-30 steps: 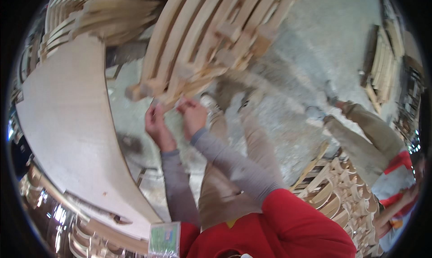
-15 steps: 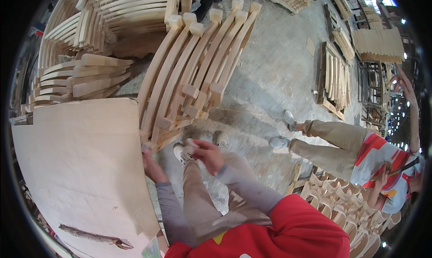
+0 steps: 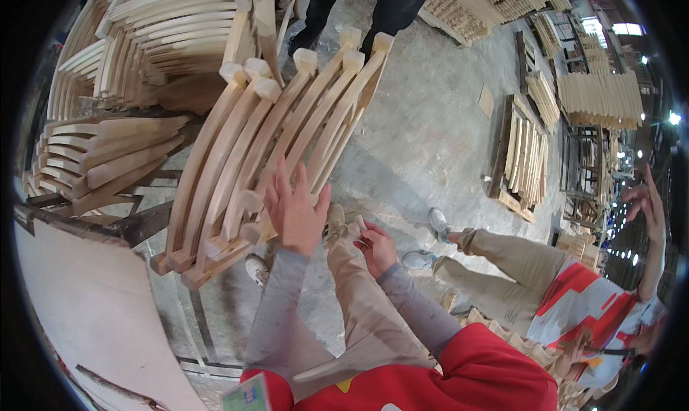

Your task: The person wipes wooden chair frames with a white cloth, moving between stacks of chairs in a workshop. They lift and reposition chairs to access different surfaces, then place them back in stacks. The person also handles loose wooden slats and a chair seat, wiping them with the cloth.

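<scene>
The left hand [image 3: 297,221], spread and I'd say empty, fronts the curved frames [image 3: 267,138], where gripping would need closing fingers; the right hand [image 3: 378,252] pinches something small and white [image 3: 360,223].

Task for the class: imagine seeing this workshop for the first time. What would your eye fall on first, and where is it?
Probably the row of long, curved wooden pieces left of centre, with the person's left hand spread open in front of it. To the right, the right hand pinches a small pale piece. Near the right edge, a co-worker stretches out an arm.
</scene>
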